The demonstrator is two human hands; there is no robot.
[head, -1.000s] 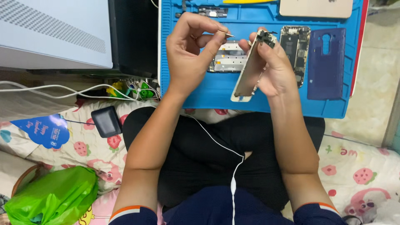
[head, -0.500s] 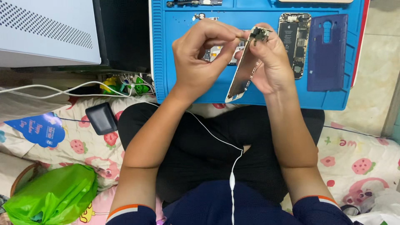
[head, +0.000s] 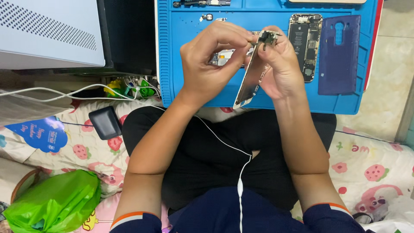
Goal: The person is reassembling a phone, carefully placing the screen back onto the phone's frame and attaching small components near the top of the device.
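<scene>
Blue mat (head: 185,64) at twelve o'clock, with an opened phone (head: 305,45) and purple back cover (head: 343,54) at one o'clock. Phone screen panel (head: 252,75) tilted on edge above the mat, gripped in right hand (head: 280,69), fingers closed around its top. Left hand (head: 211,62) curled, fingertips pinched on the small part (head: 268,38) at the panel's top edge. Best done with a light pinch, panel steady, wrists close together.
</scene>
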